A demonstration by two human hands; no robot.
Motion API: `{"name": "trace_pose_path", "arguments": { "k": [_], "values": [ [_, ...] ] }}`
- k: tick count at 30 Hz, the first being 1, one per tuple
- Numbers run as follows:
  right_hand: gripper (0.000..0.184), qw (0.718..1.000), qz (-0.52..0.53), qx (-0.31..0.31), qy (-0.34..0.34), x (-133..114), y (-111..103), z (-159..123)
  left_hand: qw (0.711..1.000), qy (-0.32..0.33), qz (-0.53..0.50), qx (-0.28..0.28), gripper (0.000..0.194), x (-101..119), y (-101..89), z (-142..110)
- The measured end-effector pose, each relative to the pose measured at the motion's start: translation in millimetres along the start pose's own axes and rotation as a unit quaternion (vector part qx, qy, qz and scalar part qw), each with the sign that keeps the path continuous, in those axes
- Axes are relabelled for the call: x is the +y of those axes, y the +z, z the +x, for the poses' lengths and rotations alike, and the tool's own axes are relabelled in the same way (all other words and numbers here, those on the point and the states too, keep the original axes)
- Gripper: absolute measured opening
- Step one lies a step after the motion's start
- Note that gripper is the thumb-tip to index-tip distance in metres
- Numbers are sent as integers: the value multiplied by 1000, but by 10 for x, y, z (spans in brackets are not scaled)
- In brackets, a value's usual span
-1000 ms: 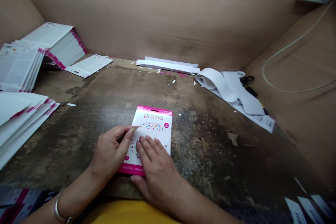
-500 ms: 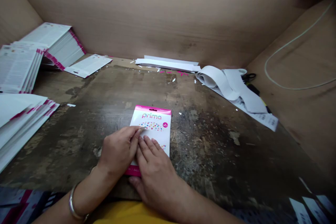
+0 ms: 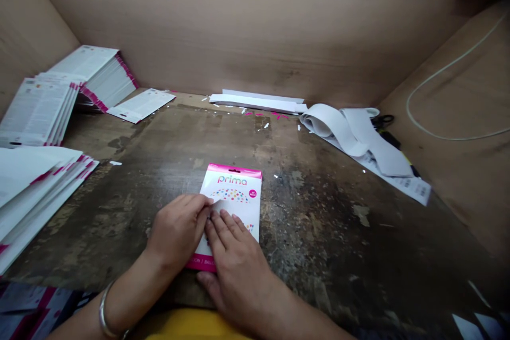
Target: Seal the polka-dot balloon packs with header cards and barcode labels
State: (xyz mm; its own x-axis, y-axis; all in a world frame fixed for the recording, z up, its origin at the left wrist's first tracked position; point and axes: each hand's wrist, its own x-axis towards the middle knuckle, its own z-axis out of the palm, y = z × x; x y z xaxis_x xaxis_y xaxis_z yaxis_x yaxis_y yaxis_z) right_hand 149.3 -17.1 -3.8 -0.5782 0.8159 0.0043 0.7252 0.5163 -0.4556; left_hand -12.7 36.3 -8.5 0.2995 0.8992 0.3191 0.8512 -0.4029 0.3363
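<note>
A white and pink "prima" balloon packet (image 3: pixel 239 180) lies face up on the worn table before me. My left hand (image 3: pixel 179 226) is closed in a pinch over the packet's left side. From its fingertips sticks out a small thin pale piece (image 3: pixel 217 201); whether it is a sticker or part of the packet I cannot tell. My right hand (image 3: pixel 237 252) rests flat over the packet's lower half, fingers stretched out and tips just beside the left fingers. It hides much of the lower print.
Stacks of printed white and pink packets (image 3: pixel 105 82) stand on the left, with a single packet (image 3: pixel 141 105) beside them. White strips (image 3: pixel 257 100) lie along the back wall. A curled roll of labels (image 3: pixel 338 130) and scissors (image 3: pixel 384 119) are at the right. Paper scraps dot the table.
The whole view has shifted slightly, with everything a little lower and further right. The thin piece at my left fingertips has changed its angle a little. My right hand stays flat on the packet.
</note>
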Motion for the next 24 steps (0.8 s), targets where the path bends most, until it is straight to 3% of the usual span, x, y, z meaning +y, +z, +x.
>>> {"name": "trace_pose_path", "arguments": {
  "k": [5,9,16,20,24],
  "values": [
    [71,1000,6,2,4,6,11,-1,999,-15,-25,35,12,62,88,0],
    [72,1000,9,5,7,6,15,19,1000,13,-13,13,17,89,111,7],
    [70,1000,18,13,6,-2,8,32,989,106,17,-101,21,41,-18,66],
    [66,999,34,21,17,-16,10,20,983,152,9,-106,27,-3,-22,66],
    [69,997,72,28,26,-19,-28,16,984,146,-22,-102,26,-56,-12,49]
  ]
}}
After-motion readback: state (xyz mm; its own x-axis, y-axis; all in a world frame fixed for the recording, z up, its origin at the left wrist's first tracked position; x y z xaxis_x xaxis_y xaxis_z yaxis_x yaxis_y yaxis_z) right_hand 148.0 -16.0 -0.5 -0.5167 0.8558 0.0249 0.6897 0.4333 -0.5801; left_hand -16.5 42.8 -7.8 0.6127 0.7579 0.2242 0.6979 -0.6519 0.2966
